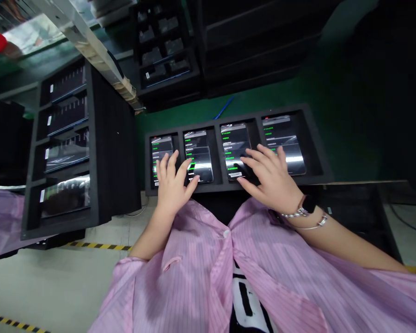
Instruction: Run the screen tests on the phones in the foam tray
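Left hand: the left hand [171,178] lay flat with fingers spread over the two leftmost phones, its fingertips touching the first phone [160,159] and the second phone [198,156]; the grip was wide open and held nothing.
Right hand: the right hand [268,173] was likewise spread and closed on nothing, its fingers resting on the third phone [235,150] and reaching toward the fourth phone [284,143].
Why so placed: the spread fingers probably let each hand tap two lit screens at once, and the foam slots kept the phones from sliding under the touch.
Tray: a black foam tray [317,152] on the green table [346,106] just in front of the person.
Count, phones in tray: four, side by side, screens up and lit.
Count, side rack: a second foam tray [114,152] stood at the left with four phones.
Wrist: a watch [308,204] and bracelet on the right wrist.
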{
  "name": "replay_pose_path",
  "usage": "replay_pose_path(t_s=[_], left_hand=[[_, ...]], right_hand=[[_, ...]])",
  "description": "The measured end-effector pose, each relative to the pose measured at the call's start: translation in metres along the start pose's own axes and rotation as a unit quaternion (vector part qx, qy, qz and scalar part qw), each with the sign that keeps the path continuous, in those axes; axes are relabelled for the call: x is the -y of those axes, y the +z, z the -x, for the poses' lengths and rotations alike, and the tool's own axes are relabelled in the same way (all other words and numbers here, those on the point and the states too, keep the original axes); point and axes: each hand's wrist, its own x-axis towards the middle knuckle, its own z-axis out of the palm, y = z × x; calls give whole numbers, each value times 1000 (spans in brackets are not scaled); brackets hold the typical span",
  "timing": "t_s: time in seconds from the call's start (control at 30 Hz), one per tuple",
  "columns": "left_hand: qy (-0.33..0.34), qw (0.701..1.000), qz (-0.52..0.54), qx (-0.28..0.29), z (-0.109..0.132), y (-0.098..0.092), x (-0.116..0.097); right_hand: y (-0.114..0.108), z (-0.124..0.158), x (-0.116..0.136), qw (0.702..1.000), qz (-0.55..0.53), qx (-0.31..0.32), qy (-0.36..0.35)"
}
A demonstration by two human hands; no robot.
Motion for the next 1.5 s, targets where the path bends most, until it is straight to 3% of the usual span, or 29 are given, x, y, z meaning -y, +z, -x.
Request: replay_pose_path(t_s=[0.17,0.3,0.57,1.13,1.33,1.5], left_hand=[[0,1000,-4,-11,-1,-2,-1],[-1,1000,-2,-20,1,-5,-1],[-9,998,-5,64,35,-30,-11],[4,989,-48,141,47,-38,-25],[-18,987,-50,153,31,-33,-20],[-36,986,-39,158,-27,-17,1]], right_hand=[[5,-3,5,999,27,-31,13],[-1,-2,6,999,30,-16,32],[-35,20,8,996,51,64,44],[-42,25,16,990,88,108,25],[-32,23,8,987,107,119,29],[-16,-18,-20,982,88,142,85]])
